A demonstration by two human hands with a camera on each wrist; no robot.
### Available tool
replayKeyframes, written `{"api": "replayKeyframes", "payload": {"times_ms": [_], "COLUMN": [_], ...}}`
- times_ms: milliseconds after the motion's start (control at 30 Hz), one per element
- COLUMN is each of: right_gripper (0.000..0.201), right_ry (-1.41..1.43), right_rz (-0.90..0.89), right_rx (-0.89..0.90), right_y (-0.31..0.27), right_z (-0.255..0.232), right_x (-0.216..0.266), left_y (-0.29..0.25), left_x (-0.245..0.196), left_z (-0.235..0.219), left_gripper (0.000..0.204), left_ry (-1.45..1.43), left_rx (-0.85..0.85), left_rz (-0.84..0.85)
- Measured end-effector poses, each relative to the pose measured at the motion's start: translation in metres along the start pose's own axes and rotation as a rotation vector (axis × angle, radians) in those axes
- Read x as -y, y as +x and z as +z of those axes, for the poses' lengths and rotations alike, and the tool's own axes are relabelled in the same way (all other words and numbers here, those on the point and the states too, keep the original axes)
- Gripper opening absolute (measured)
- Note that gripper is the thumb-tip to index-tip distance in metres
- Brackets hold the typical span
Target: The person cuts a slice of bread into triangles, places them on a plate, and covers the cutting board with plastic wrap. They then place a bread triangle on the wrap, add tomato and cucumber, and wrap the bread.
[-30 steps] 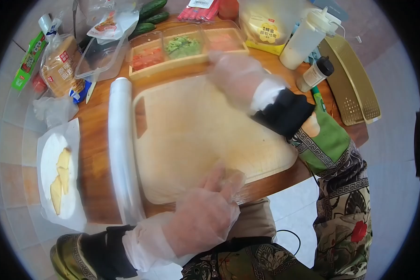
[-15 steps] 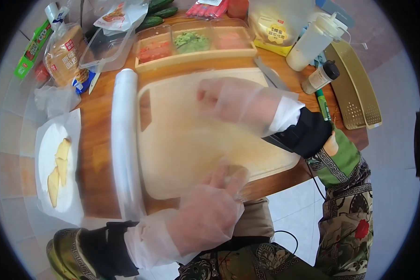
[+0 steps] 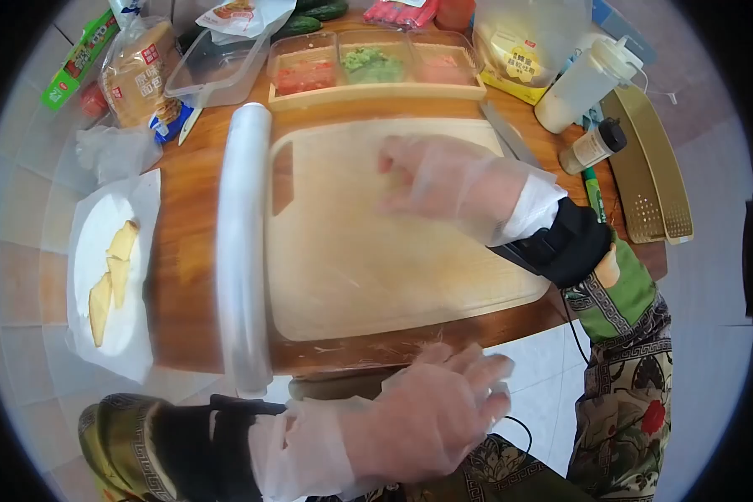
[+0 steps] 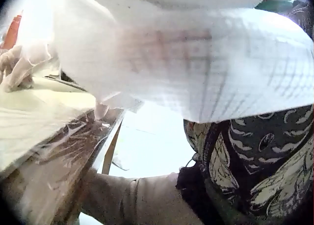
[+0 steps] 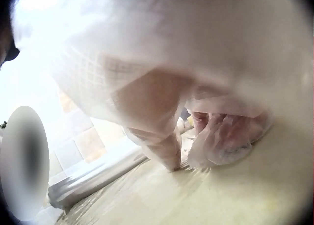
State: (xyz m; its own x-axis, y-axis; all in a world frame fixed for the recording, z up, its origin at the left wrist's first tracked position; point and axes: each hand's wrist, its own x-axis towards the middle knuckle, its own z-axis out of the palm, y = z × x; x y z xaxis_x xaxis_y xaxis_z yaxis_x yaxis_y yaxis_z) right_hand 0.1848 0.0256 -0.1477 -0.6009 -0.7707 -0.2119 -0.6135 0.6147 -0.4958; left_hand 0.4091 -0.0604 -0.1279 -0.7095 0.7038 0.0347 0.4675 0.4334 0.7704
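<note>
A pale cutting board [image 3: 335, 284] lies on the wooden table, covered by clear cling film [image 4: 64, 141] that drapes over the front edge in the left wrist view. The film's long roll [image 3: 244, 243] sits along the board's left side. My gloved right hand [image 3: 456, 180] is over the board's upper middle; in the right wrist view its thumb [image 5: 167, 154] points down to the filmed surface and the other fingers bend beside it, with small creases around them. In front of the table edge, my gloved left hand [image 3: 431, 410] has loosely spread fingers with nothing visible in them.
A knife [image 3: 509, 134] lies at the board's back right. Behind stands a wooden tray [image 3: 376, 96] with chopped food. Bottles [image 3: 590, 84] and a gold basket [image 3: 648, 184] are on the right; bagged bread [image 3: 138, 79] and paper with yellow slices [image 3: 113, 276] are left.
My right hand has come back from near the tray to the board's middle, uncovering the knife. My left hand has left the board's front edge and moved towards my body. The head view has shifted.
</note>
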Motion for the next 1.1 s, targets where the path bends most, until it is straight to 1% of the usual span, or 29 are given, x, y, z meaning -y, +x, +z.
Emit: {"api": "replayKeyframes", "payload": {"times_ms": [67, 100, 167, 200, 233, 300, 333, 367, 433, 467, 533, 567, 633, 700, 733, 800, 833, 900, 933, 1000, 1033, 1067, 1100], "right_gripper": [0.043, 0.042, 0.042, 0.042, 0.042, 0.044, 0.044, 0.043, 0.043, 0.042, 0.042, 0.042, 0.043, 0.045, 0.045, 0.047, 0.047, 0.046, 0.046, 0.042, 0.037, 0.031, 0.029], "right_ry": [0.002, 0.006, 0.019, 0.029, 0.026, -0.047, -0.05, -0.053, -0.056, -0.051, -0.049, -0.049, -0.05, -0.007, -0.012, -0.017, -0.028, 0.075, 0.067, -0.01, 0.104, 0.132, 0.137], "right_rz": [-0.003, -0.004, -0.005, -0.006, -0.011, -0.085, -0.088, -0.104, -0.117, -0.128, -0.138, -0.17, -0.197, -0.237, -0.224, -0.242, -0.224, -0.113, -0.103, 0.011, 0.098, 0.112, 0.156], "right_rx": [-0.005, -0.006, -0.022, -0.037, -0.043, -0.088, -0.094, -0.096, -0.099, -0.1, -0.101, -0.117, -0.134, -0.163, -0.167, -0.14, -0.149, -0.043, -0.049, -0.194, -0.189, -0.326, -0.383], "right_y": [0.0, -0.001, -0.002, -0.002, -0.001, 0.003, 0.003, 0.002, 0.001, 0.001, 0.002, 0.002, 0.002, 0.0, 0.0, 0.0, -0.006, -0.018, -0.022, -0.03, -0.053, -0.056, -0.063], "right_z": [0.0, 0.0, 0.001, 0.002, 0.005, 0.012, 0.01, 0.01, 0.011, 0.011, 0.013, 0.014, 0.015, 0.015, 0.015, 0.013, 0.006, -0.006, -0.011, -0.023, -0.049, -0.051, -0.057], "right_x": [-0.001, -0.001, 0.0, 0.0, -0.004, -0.012, -0.011, -0.011, -0.012, -0.012, -0.016, -0.018, -0.021, -0.023, -0.024, -0.027, -0.026, -0.023, -0.026, -0.035, -0.014, -0.027, -0.041], "left_y": [0.002, 0.002, 0.0, 0.0, 0.001, 0.002, -0.001, -0.006, -0.012, -0.012, -0.01, -0.01, -0.013, -0.015, -0.016, -0.018, -0.018, -0.018, -0.018, -0.017, -0.017, -0.016, -0.016], "left_x": [-0.001, 0.001, 0.012, 0.021, 0.034, 0.061, 0.067, 0.069, 0.071, 0.07, 0.066, 0.068, 0.074, 0.075, 0.076, 0.078, 0.078, 0.079, 0.079, 0.078, 0.076, 0.075, 0.073], "left_z": [-0.009, -0.018, -0.044, -0.054, -0.063, -0.075, -0.08, -0.083, -0.088, -0.09, -0.095, -0.096, -0.097, -0.098, -0.098, -0.098, -0.099, -0.099, -0.099, -0.1, -0.1, -0.101, -0.102], "left_gripper": [0.023, 0.023, 0.034, 0.034, 0.038, 0.045, 0.049, 0.049, 0.06, 0.06, 0.068, 0.068, 0.075, 0.076, 0.077, 0.077, 0.078, 0.078, 0.079, 0.079, 0.079, 0.079, 0.079], "left_ry": [0.001, 0.002, 0.199, 0.207, 0.314, 0.526, 0.629, 0.634, 0.831, 0.833, 0.803, 0.804, 0.711, 0.694, 0.676, 0.677, 0.678, 0.689, 0.698, 0.691, 0.688, 0.683, 0.679], "left_rx": [-0.094, -0.093, -0.093, -0.093, -0.104, -0.13, -0.143, -0.145, -0.088, -0.09, -0.003, -0.004, 0.027, 0.028, 0.03, 0.03, 0.028, 0.029, 0.033, 0.036, 0.052, 0.068, 0.067], "left_rz": [0.105, 0.105, -0.015, -0.014, -0.131, -0.367, -0.484, -0.482, -0.376, -0.374, -0.438, -0.435, -0.461, -0.441, -0.422, -0.395, -0.388, -0.373, -0.383, -0.384, -0.404, -0.426, -0.422]}}
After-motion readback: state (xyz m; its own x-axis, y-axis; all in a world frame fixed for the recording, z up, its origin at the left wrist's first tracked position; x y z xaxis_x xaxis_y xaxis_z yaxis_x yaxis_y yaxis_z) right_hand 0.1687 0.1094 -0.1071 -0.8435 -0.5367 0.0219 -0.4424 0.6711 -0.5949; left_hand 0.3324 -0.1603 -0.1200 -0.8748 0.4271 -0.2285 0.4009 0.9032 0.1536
